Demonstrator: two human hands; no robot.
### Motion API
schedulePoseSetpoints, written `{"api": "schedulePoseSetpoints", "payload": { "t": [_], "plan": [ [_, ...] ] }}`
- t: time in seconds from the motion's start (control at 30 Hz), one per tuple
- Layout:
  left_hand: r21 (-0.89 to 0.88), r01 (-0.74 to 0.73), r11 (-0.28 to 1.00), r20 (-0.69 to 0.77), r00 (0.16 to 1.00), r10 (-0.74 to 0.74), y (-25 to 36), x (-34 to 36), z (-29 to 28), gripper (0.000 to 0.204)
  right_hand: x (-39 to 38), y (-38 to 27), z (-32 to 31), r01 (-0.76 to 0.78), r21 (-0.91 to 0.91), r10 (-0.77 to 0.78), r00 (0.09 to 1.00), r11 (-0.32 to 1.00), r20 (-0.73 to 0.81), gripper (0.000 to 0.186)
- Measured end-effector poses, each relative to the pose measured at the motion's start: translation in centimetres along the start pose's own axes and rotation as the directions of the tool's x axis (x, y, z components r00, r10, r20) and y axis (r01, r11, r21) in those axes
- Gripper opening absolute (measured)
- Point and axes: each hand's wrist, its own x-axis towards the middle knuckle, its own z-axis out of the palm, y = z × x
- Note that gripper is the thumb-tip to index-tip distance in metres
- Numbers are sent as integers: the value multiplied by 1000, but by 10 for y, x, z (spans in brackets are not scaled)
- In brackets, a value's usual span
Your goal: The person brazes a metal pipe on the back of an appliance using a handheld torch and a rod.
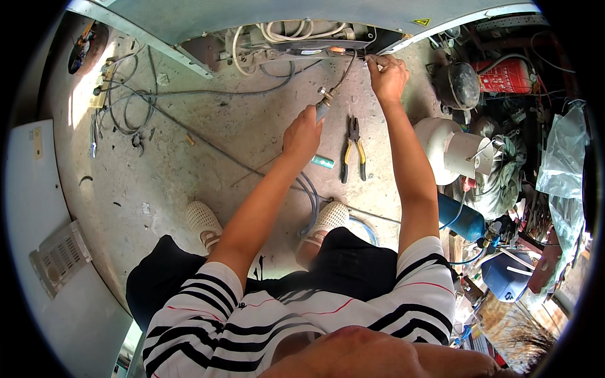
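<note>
My left hand [302, 134] is closed around the handle of a gas torch [325, 101]. The torch's thin bent neck rises into the low opening of a grey appliance [252, 19]. My right hand [387, 77] reaches to the right end of that opening, thumb and fingers pinched on something small and dark that I cannot make out. An orange-coloured spot [338, 50] shows close to the torch's tip; whether it is flame or copper is unclear. Between my forearms, pliers [353, 150] with yellow-and-black handles lie on the concrete floor, beside a small green packet [322, 162].
Pale tubes [296, 31] loop inside the opening. Dark cables and hoses [208, 142] trail over the floor past my feet. On the right stand a black compressor [458, 87], a red cylinder [506, 77], a white gas cylinder [435, 148] and a blue cylinder [463, 217]. A white panel [44, 189] is at left.
</note>
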Motion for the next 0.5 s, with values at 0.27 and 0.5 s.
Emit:
{"api": "schedulePoseSetpoints", "payload": {
  "t": [0.27,0.5],
  "plan": [
    [-25,7,1000,4,1000,-7,-1,0,0,27,-1,2,0,-21,20,20,1000,1000,8,17],
    [7,-12,1000,-13,1000,12,-2,-1,2,24,-1,0,-1,-28,29,27,1000,999,9,18]
  ]
}}
